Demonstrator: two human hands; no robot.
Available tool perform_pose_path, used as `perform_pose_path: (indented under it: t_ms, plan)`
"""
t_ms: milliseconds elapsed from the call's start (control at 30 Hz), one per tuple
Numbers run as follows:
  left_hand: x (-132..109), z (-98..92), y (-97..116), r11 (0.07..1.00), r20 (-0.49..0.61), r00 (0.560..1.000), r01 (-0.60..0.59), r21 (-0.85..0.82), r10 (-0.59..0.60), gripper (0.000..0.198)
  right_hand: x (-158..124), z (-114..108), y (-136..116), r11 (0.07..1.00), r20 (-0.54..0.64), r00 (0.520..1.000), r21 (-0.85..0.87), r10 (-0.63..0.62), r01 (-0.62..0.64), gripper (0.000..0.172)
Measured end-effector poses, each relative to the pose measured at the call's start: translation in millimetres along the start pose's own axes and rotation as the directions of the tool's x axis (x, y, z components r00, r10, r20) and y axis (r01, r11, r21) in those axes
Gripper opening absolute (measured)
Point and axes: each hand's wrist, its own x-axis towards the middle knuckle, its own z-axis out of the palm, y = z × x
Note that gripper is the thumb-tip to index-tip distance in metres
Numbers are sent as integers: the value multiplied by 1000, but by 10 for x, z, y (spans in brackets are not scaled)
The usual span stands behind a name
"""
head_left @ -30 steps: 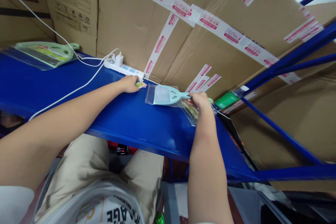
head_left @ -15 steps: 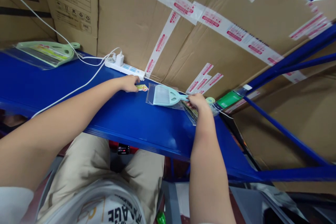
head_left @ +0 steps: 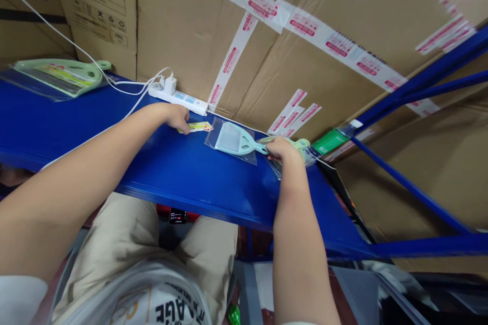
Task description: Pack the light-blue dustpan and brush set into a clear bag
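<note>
Dustpan [head_left: 233,138] first: where do you see it, and how does it look?

You have it lying flat on the blue steel shelf [head_left: 190,177]. It is pale blue plastic inside a clear plastic bag [head_left: 247,157], with its handle pointing right and its tip at your right hand [head_left: 282,150].

And your fingers?

Your right fingers [head_left: 276,146] are curled together around a pale-green dustpan [head_left: 290,140], which lies just past the blue handle. Your left hand [head_left: 176,117] is beside the clear bag, its fingers [head_left: 184,129] on the end of a small printed card [head_left: 198,127]. I cannot tell whether they pinch it.

How much room do you have?

Behind, the clear bag sits just in front of a cardboard box [head_left: 267,61], with a white power strip [head_left: 177,99] farther left along the same back edge. In front, a wide band of blue shelf runs to the front edge, which both your forearms cross.
</note>
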Motion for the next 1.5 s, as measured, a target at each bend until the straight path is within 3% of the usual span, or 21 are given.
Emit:
perform_pose_path:
  t_ms: [67,167,233,333,500,733,1167,1367,1500]
  plan:
    - [28,-11,-30,995,11,999,-49,83,48,24,0,-9,-5,997,-57,998,-74,-16,11,30]
    - [0,-61,-34,985,31,998,-53,164,49,18,4,5,-24,992,-292,953,-115,-86,54,12]
    - [-63,-108,0,981,93,995,-43,188,26,19,0,41,-53,986,-395,908,-141,-137,87,17]
    - [-198,-146,97,967,136,990,-69,246,36,35,-22,113,-120,972,-365,910,-196,-198,133,29]
    - [-367,-52,281,952,-4,993,-115,283,121,65,-44,199,-209,952,-337,899,-218,-280,215,28]
    - [-369,-7,383,952,-14,993,-106,288,115,55,1,265,-210,943,-338,885,-204,-320,263,23]
    - [-450,12,381,958,-25,985,-160,237,171,38,-38,300,-266,916,-326,856,-162,-400,367,17]
    - [-475,-22,349,984,-36,991,-120,132,125,52,-45,371,-327,837,-350,789,27,-504,547,11]
    - [-468,0,336,973,-148,962,-220,72,229,63,-2,473,-387,731,-326,770,259,-549,631,15]
